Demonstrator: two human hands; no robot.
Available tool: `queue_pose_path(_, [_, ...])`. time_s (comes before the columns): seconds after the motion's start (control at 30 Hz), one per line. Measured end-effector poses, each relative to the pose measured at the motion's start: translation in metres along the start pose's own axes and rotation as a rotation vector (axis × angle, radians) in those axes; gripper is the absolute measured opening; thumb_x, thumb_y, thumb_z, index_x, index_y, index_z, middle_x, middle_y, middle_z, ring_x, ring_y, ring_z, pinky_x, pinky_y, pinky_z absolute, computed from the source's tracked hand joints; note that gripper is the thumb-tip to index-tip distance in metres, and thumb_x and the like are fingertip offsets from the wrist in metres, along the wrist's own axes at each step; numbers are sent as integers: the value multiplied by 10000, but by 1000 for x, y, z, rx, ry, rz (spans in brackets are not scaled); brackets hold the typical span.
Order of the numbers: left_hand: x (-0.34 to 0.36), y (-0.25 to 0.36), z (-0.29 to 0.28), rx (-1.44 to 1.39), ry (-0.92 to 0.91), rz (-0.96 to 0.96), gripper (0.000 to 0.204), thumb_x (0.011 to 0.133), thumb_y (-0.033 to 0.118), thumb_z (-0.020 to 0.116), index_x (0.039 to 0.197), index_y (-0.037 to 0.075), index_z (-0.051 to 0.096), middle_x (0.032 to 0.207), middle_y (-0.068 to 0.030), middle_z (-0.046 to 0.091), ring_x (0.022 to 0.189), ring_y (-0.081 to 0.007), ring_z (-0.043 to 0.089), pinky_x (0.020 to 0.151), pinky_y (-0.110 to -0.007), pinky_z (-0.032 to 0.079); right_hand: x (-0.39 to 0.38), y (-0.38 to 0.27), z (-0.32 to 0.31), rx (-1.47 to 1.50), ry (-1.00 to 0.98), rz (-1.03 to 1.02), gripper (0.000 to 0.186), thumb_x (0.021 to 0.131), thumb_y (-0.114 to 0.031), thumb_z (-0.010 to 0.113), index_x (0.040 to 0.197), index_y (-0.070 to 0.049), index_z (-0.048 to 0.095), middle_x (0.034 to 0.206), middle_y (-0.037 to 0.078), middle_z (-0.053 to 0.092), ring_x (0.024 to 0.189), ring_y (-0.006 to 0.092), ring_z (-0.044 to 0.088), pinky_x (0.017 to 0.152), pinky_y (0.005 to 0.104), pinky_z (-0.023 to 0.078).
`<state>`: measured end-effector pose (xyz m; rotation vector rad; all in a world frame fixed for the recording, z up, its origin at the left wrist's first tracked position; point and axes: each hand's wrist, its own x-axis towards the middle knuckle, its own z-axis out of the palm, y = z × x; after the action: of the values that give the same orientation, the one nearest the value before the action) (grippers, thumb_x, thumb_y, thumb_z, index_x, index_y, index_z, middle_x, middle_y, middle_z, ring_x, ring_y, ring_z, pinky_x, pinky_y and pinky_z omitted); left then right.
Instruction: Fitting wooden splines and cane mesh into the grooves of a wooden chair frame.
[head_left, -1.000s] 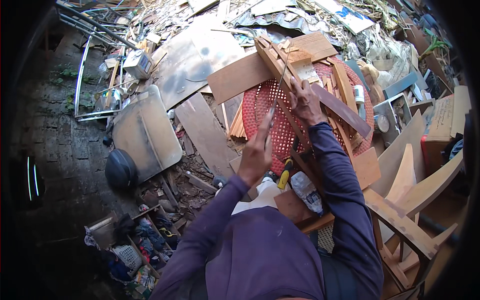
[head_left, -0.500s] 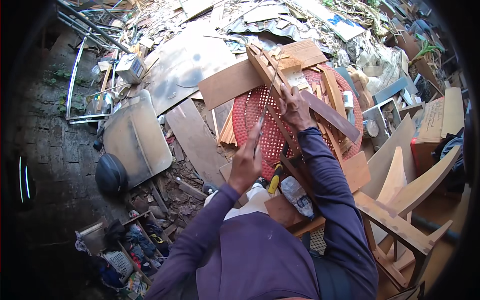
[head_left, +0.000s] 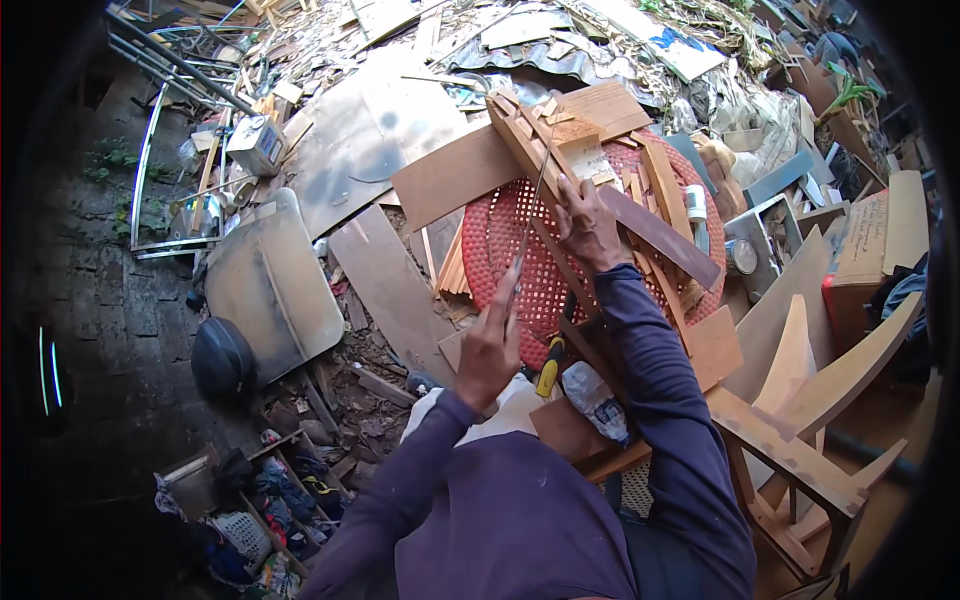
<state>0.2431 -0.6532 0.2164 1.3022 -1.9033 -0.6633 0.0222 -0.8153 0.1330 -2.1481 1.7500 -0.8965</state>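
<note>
The head view shows a round, red woven surface (head_left: pixel 480 225) amid a yard strewn with wood scraps, dark paving (head_left: pixel 100 300) at left. One white canister (head_left: pixel 696 203) is near its right edge; one yellow-handled tool (head_left: pixel 548 370) is at its near edge. Two hands work: the left hand (head_left: pixel 488 348) is closed around the near end of one thin blade (head_left: pixel 530 210), whose long axis points away, slightly rightward, to a wooden piece (head_left: pixel 522 145) over the far edge. That piece runs far-left to near-right; the right hand (head_left: pixel 588 228) rests on it, though whether it pinches cannot be told.
</note>
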Motion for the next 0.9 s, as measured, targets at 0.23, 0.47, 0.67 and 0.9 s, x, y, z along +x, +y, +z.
queue_pose_path(0.23, [-14,27,-33,1,-23,-57,754,1022,-78,611,1728,46,376,1512,-320,649,1262,-472,728,1000,-488,608,2,-19,-7,35,1,-17,538,981,-112,750,1501,-64,623,1152,234,608,996,458,718,838,543,619])
queue_pose_path(0.47, [72,-28,26,-43,19,4,735,1019,-45,585,1718,51,380,1470,-306,668,1065,-516,733,911,-544,591,-7,-4,1,-34,-45,-1,560,998,-165,737,1532,-66,599,1132,234,600,989,450,722,829,528,631])
queue_pose_path(0.67, [-94,55,-58,4,-89,-212,759,1006,-94,595,1723,46,390,1552,-329,624,1340,-451,708,1047,-472,607,1,-13,0,-10,14,-47,524,1002,-137,740,1504,-75,602,1140,232,596,984,450,726,834,527,640])
queue_pose_path(0.9, [128,-42,22,8,-18,-56,708,1047,-22,577,1720,80,386,1419,-345,677,1090,-503,742,931,-543,593,8,-19,5,19,20,-52,533,1000,-139,733,1514,-82,603,1133,227,603,994,465,717,820,556,612])
